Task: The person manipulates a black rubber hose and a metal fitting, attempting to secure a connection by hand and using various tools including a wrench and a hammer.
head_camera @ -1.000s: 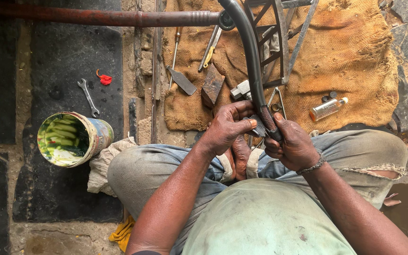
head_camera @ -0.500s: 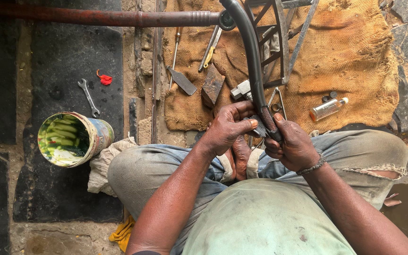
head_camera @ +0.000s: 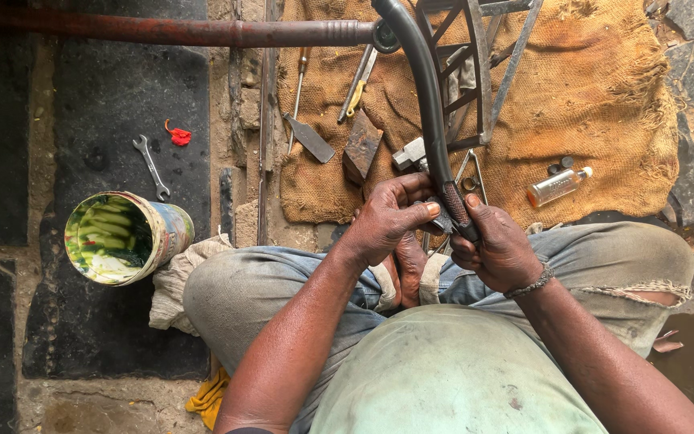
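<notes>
Dark stone paving (head_camera: 106, 337) with pale mortar joints carries everything, and a frayed burlap sack (head_camera: 604, 104) is spread over it beyond the fingers. The person sits cross-legged, both forearms reaching forward over the knees to meet at the near end of a curved black metal tube (head_camera: 427, 96). This tube arcs away from the fingers toward the top of the view, where it joins a rusty red bar (head_camera: 162, 32) running off to the left. The left hand (head_camera: 391, 217) curls over the tube's textured lower end from the left, fingers bent closed around a small grey part there. The right hand (head_camera: 500, 249) clamps the same end from the right, thumb lying along the tube and fingers wrapped under it.

Just beyond the fingers on the sack lie a rusty iron block (head_camera: 361, 146), a flat-bladed scraper (head_camera: 308, 137) and a hammer head (head_camera: 410, 153), partly hidden by the tube. A dark metal frame (head_camera: 483, 72) stands behind the tube. Right of the fingers, well apart, a small clear glass bottle (head_camera: 557, 186) with a white cap lies on its side. Far left of the fingers stands an open paint can (head_camera: 126, 237), its inside streaked green and white, with a spanner (head_camera: 151, 166) and a red scrap (head_camera: 178, 135) beyond it. A pale rag (head_camera: 177, 277) is bunched against the left knee.
</notes>
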